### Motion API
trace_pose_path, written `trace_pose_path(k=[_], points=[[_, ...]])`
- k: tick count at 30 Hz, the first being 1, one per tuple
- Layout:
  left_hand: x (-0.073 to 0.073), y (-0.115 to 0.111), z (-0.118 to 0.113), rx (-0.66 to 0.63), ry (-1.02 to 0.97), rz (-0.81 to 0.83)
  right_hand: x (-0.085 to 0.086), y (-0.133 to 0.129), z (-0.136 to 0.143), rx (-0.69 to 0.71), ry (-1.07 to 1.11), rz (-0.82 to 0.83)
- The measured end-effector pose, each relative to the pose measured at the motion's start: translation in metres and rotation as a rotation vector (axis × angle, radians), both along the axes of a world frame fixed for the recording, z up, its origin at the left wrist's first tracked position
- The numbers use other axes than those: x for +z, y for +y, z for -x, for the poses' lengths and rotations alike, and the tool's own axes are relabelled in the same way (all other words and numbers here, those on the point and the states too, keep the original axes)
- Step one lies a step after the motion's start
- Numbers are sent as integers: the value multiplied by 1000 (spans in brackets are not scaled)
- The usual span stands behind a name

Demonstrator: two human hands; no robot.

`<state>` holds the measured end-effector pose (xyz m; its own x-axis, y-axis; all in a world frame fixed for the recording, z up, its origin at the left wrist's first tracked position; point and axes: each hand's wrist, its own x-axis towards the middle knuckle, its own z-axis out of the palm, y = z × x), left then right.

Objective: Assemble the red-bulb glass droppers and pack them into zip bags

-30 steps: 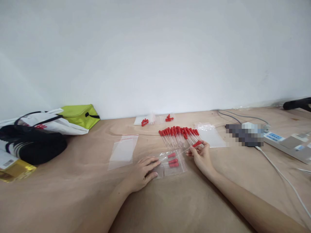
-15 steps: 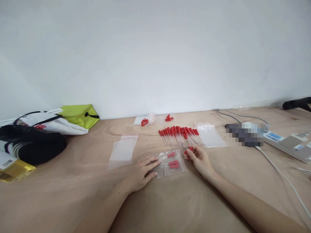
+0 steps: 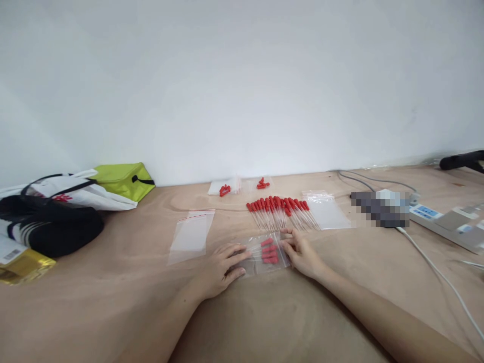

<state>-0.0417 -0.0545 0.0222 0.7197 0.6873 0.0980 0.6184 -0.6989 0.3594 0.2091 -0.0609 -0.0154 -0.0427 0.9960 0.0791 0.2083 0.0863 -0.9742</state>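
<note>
A clear zip bag (image 3: 251, 267) lies flat in front of me, with several red-bulbed droppers (image 3: 269, 254) inside, their bulbs toward the right edge. My left hand (image 3: 224, 266) rests on the bag's left end, fingers and thumb spread. At the right edge, by the bag's mouth, is my right hand (image 3: 301, 254), its index finger and thumb apart and no dropper visible between them. Just beyond the bag, a row of loose droppers (image 3: 278, 204) lies with bulbs away from me and thin stems toward me.
Flat bags lie at left (image 3: 191, 234) and right (image 3: 329, 212). Two bagged dropper groups, one left (image 3: 225, 190) and one right (image 3: 262, 183), lie near the wall. Far left are a black bag (image 3: 64, 227) and a green bag (image 3: 123, 179); at right, a power strip (image 3: 446, 227) with cables.
A dropper that my right hand held at the bag's mouth is now inside with the others. My right hand has moved slightly left and let it go. My left hand has stayed put.
</note>
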Motion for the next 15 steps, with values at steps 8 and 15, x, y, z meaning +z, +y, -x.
trace_pose_path(k=[8, 15], points=[[-1, 1, 0, 4, -1, 0, 24, 47, -36, -402, -625, -184], [-3, -1, 0, 1, 20, -33, 32, 80, -33, -487, -821, 71]])
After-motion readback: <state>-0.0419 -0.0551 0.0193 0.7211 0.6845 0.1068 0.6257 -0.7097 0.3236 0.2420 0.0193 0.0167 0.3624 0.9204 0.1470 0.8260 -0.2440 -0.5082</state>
